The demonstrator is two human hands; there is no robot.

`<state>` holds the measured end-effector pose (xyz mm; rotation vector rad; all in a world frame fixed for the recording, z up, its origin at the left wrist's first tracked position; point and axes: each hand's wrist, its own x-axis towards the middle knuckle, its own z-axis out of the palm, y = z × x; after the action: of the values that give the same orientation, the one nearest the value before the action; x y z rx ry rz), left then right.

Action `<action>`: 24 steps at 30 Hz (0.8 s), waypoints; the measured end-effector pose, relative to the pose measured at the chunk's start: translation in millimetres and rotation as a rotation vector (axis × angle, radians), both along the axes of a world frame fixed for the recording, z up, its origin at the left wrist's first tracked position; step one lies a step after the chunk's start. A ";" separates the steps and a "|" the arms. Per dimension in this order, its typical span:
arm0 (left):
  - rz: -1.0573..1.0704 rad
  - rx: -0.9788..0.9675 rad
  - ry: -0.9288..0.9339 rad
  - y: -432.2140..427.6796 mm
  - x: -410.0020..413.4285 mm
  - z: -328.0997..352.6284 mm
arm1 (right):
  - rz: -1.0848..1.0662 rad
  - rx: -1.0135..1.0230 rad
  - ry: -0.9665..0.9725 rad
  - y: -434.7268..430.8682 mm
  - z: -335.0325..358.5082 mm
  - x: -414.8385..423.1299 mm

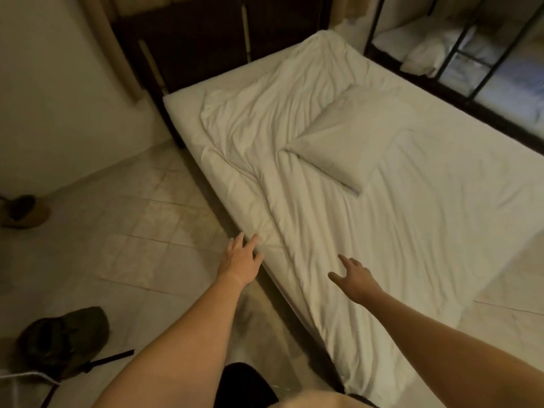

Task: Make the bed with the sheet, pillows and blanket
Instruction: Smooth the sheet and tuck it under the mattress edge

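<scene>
Left hand (pixel 240 259) and right hand (pixel 354 275), both empty with fingers spread, reach for the sheet (pixel 382 231); a hard tug could drag the pillow (pixel 353 139) at one o'clock askew.

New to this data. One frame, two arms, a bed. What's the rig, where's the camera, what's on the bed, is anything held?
There is no robot here. A single camera is worn on a person's head and looks down at their own bare arms. The left hand reaches to the near edge of the mattress. The right hand is spread just over the rumpled white bedding. Both are open and hold nothing. One white pillow lies slantwise in the middle of the bed. A dark bag sits on the tiled floor.
</scene>
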<state>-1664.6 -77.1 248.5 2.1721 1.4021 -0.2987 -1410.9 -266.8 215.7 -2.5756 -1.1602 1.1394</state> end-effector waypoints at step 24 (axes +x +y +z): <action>-0.223 0.019 0.015 440.8 -60.4 22.4 | -0.281 -0.009 -0.056 378.2 3.5 -60.7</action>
<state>-1725.1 363.8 270.9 2.3494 1.1752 -0.3850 -1471.6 111.4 219.1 -2.6829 -0.7689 1.0182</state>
